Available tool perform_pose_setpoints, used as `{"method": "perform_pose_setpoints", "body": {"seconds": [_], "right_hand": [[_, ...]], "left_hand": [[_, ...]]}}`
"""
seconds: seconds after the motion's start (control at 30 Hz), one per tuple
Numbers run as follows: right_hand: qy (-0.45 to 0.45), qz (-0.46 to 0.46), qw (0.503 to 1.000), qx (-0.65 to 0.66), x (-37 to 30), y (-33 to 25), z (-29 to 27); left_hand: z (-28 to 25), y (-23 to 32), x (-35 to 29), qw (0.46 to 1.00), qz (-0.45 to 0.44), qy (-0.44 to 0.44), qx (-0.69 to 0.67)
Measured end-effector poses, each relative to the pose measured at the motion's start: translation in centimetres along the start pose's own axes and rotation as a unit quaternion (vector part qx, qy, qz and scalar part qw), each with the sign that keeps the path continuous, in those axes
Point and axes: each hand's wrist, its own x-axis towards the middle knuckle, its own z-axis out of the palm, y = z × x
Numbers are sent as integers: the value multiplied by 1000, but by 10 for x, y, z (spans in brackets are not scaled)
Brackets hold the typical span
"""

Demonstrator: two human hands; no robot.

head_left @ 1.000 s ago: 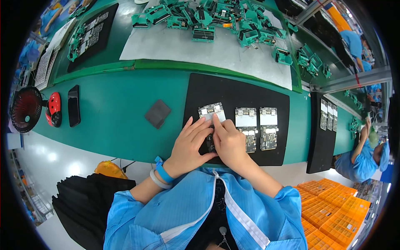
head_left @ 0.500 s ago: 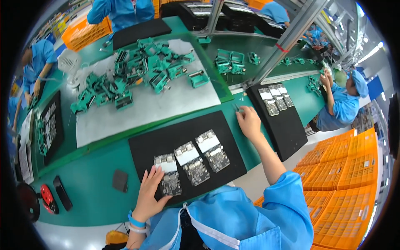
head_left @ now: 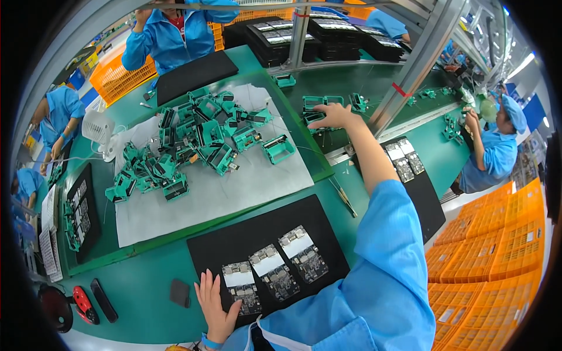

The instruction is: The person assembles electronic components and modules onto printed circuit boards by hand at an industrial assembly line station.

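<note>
Reaching far forward, the person's right hand [head_left: 329, 116] lies with its fingers curled down onto a small group of green plastic frames [head_left: 321, 104] on the far strip of the green table [head_left: 146, 286], just beyond the white sheet [head_left: 234, 187]; whether the fingers have closed around one frame cannot be told, since the back of the hand hides them. Those frames sit directly under and just ahead of the fingertips, touching them.

At the near side of the white sheet, a black mat [head_left: 228, 245] lies on the table, and the left hand [head_left: 213, 307] rests flat on its near left corner, fingers spread and holding nothing. Its fingertips lie just beside the leftmost of three circuit boards [head_left: 241, 285], which stand in a slanted row on the mat; the middle board [head_left: 272, 272] and the right board [head_left: 303, 254] follow toward the right, well apart from that hand.

On the white sheet itself lies a large loose heap of green frames [head_left: 193, 146], with a single frame [head_left: 278, 149] at its right edge, between the heap and the right hand. Left of the black mat a small dark square pad [head_left: 180, 292] lies on the table. Right of the mat, beyond the blue sleeve [head_left: 386, 251], a second black mat [head_left: 424, 193] carries more boards.
</note>
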Motion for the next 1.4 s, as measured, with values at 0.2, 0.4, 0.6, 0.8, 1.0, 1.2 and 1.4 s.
{"method": "perform_pose_setpoints", "body": {"seconds": [0.2, 0.4, 0.6, 0.8, 1.0, 1.2, 1.4], "right_hand": [[-16, -117, 973, 200, 49, 27, 0], [-65, -36, 991, 108, 77, 34, 5], [-43, -71, 972, 219, 77, 37, 3], [-16, -71, 965, 252, 69, 38, 5], [44, -70, 939, 333, 51, 46, 3], [103, -89, 906, 400, 24, 51, -20], [109, -173, 880, 428, -59, -4, -86]], "left_hand": [[-3, -2, -6, 1000, -1, 7, 21], [0, 2, 2, 1000, 2, 5, -7], [-3, 4, -4, 999, -6, 37, -25], [-4, 0, -1, 999, 1, 29, -23], [-3, 0, -1, 999, 1, 29, -38], [-3, -1, 0, 999, -2, 24, -46], [-2, 0, -2, 998, -3, 29, -50]]}}
